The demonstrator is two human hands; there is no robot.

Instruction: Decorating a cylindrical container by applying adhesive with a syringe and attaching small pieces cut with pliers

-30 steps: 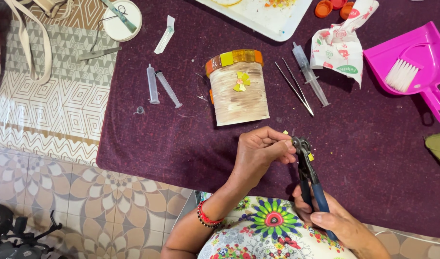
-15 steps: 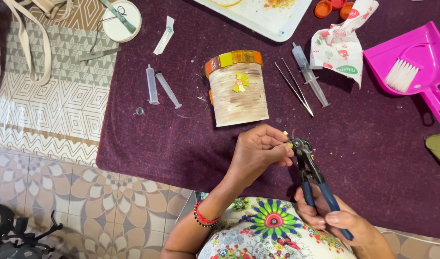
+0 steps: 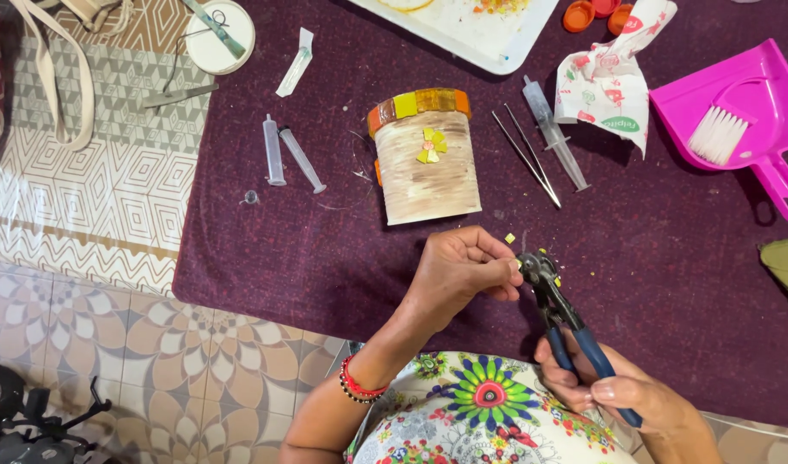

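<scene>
A tiny yellow tile chip [image 3: 520, 264], too small to make out surely, sat at the head of the blue-handled nippers [image 3: 555, 305], pinched in the closed fingertips of the left hand [image 3: 458, 273] just left of it. The nippers' long axis ran from the chip near and rightward into the right hand [image 3: 622, 391], curled around the handles. Just beyond lay a brown cylindrical pot with an orange and yellow mosaic rim [image 3: 426, 159] on the purple cloth [image 3: 265, 249].

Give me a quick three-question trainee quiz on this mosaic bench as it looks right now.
1. True or false: the right hand grips the blue-handled nippers.
2. What lies in the pink dustpan? A) syringe B) small white brush C) tweezers
3. Which hand pinches something tiny at the nippers' head?

Key: 1 true. 2 B, the brush. 3 the left hand.
</scene>
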